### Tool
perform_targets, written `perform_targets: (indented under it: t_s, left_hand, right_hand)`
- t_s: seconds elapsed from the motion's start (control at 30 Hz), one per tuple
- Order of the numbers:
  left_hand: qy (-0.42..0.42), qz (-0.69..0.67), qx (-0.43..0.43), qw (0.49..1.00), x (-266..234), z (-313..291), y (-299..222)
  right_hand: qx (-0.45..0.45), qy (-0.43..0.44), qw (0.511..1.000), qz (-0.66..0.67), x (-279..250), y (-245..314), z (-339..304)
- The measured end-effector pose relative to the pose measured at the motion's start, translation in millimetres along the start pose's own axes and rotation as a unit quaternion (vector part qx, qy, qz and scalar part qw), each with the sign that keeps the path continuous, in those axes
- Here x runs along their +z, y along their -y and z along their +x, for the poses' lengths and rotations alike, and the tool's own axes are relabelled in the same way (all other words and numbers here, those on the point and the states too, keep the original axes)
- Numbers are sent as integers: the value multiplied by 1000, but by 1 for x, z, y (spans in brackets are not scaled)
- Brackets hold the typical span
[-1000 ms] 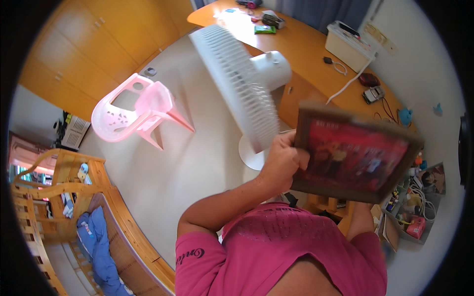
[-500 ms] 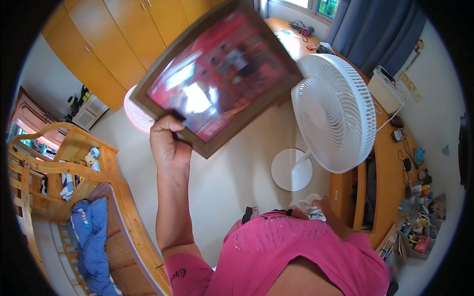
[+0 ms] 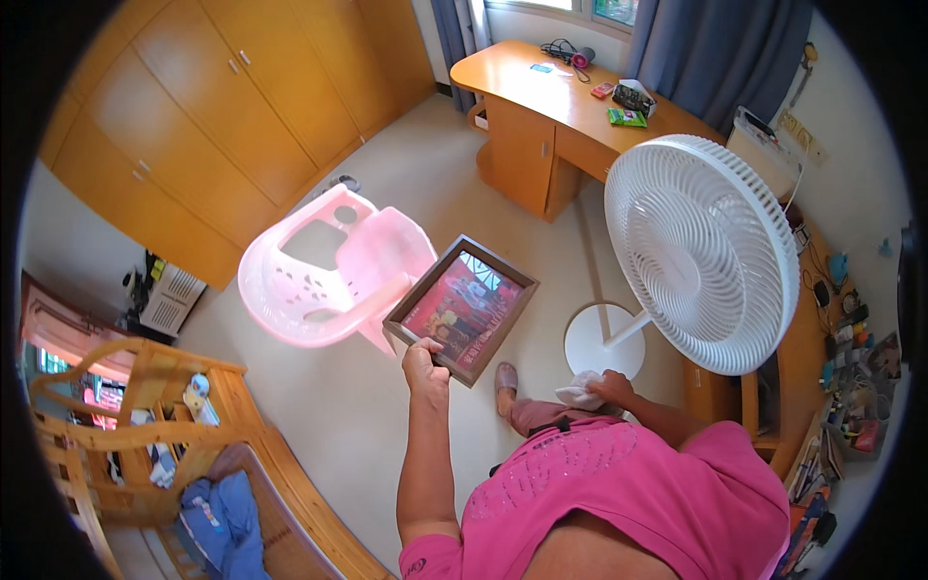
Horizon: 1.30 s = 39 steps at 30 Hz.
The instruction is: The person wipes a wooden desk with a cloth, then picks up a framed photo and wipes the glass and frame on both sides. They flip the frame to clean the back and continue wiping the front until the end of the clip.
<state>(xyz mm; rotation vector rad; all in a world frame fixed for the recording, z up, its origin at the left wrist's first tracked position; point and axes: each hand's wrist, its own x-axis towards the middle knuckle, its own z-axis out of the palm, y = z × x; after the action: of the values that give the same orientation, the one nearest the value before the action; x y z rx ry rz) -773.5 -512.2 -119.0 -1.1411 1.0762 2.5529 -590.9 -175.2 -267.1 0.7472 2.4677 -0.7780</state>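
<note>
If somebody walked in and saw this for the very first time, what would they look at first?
Probably the big white fan, standing on the right, and the bright pink chair, left of the middle. Next might come the framed picture near the middle, held out in the left hand, with the pink shirt glowing at the bottom.
</note>
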Motion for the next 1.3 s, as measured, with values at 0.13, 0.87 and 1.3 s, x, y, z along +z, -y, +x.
perform_targets:
  t_s: [0.13, 0.87, 1.3]
  left_hand:
    - [6, 28, 17, 999, 34, 38, -26]
    - [175, 220, 46, 958, 286, 214, -67]
    - [318, 280, -64, 903, 531, 337, -72]
  right_hand:
    - [-9, -16, 995, 102, 13, 16, 59]
    - [-97, 107, 357, 923, -176, 252, 184]
    - [-176, -113, 352, 912, -328, 286, 356]
